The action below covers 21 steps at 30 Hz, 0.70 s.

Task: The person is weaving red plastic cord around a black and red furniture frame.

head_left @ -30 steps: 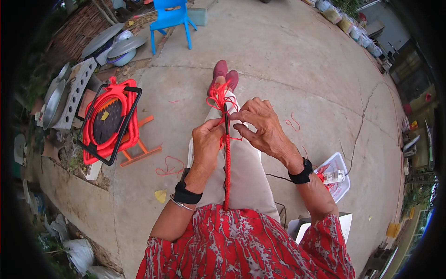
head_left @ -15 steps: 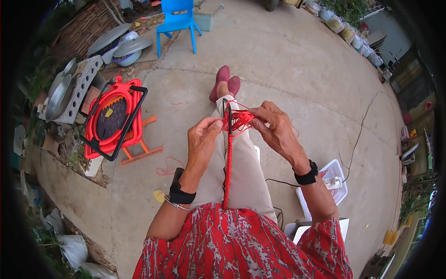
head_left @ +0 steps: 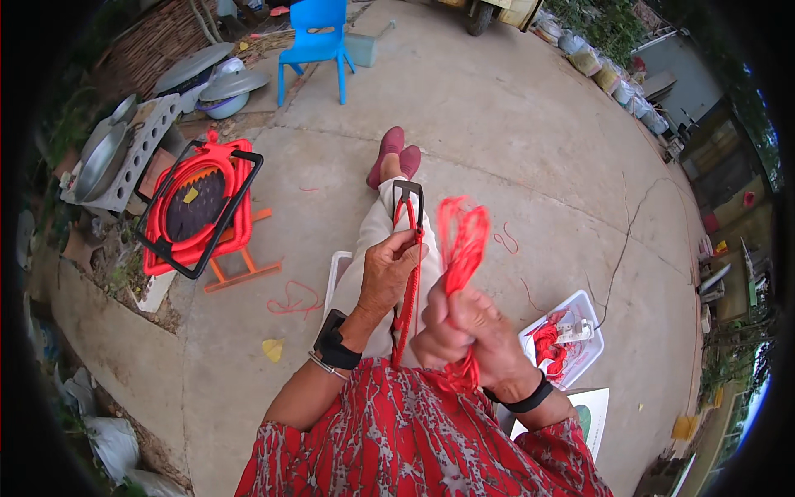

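Over my lap, a black frame [head_left: 420, 199] stands nearly edge-on, with a red cord braid [head_left: 404, 319] running from it down toward my shirt. My left hand [head_left: 389, 267] pinches the upper part of this braid below the frame's dark end. To its right, my right hand [head_left: 464, 327] is closed around a looped hank of red cord [head_left: 464, 240]. The hank's upper loops and the right-hand fingers are smeared by motion. More of the cord hangs below that fist, against the shirt.
A white plastic basket [head_left: 598, 352] with red cord and a white power strip [head_left: 575, 331] stands at my right. At left is a red-wrapped folding frame [head_left: 199, 207]. A blue chair [head_left: 316, 41] stands ahead; loose cord scraps [head_left: 296, 298] lie on the concrete.
My right hand has pulled the red cord bundle away from the black frame, down and toward me. The left hand has shifted down and right onto the braid. The basket's cord has come into view.
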Motion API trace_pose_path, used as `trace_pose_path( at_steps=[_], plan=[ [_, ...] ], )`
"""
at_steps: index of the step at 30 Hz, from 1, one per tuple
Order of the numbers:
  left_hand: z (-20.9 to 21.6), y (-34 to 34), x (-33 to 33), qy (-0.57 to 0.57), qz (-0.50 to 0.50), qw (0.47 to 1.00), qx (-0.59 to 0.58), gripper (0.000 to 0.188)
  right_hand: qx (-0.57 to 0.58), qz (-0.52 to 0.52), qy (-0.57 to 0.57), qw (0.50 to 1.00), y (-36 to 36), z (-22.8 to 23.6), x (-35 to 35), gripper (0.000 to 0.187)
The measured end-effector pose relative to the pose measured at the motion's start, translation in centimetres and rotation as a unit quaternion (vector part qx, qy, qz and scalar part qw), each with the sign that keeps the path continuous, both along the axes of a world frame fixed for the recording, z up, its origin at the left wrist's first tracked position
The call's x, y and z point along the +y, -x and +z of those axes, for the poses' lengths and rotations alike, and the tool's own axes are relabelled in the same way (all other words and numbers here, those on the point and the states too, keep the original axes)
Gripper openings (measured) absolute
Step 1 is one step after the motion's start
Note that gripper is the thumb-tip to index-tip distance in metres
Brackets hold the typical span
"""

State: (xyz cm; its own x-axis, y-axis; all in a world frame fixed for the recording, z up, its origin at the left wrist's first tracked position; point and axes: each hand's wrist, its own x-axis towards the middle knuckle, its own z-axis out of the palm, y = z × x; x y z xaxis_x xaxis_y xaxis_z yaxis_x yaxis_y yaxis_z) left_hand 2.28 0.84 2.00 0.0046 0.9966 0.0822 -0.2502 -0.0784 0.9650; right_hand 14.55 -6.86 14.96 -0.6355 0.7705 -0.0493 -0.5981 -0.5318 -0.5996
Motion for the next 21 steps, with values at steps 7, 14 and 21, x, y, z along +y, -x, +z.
trace_pose_path(
  at_steps=[7, 14, 21],
  plan=[
    [0.2, 0.4, -0.5, 0.016, -0.022, 0.997, -0.07, 0.044, -0.089, 0.106, -0.052, 0.989, -0.6, -2.5, -1.6, 0.027],
    [0.1, -0.3, -0.4, -0.015, 0.017, 1.0, -0.005, 0.034, -0.059, 0.094, -0.051, 0.992, 0.2, -2.9, -2.1, 0.03],
    [0.6, -0.2, -0.4, 0.001, 0.014, 1.0, 0.015, 0.033, -0.058, 0.096, -0.17, 0.979, 1.4, 0.7, 0.1, 0.033]
  ],
)
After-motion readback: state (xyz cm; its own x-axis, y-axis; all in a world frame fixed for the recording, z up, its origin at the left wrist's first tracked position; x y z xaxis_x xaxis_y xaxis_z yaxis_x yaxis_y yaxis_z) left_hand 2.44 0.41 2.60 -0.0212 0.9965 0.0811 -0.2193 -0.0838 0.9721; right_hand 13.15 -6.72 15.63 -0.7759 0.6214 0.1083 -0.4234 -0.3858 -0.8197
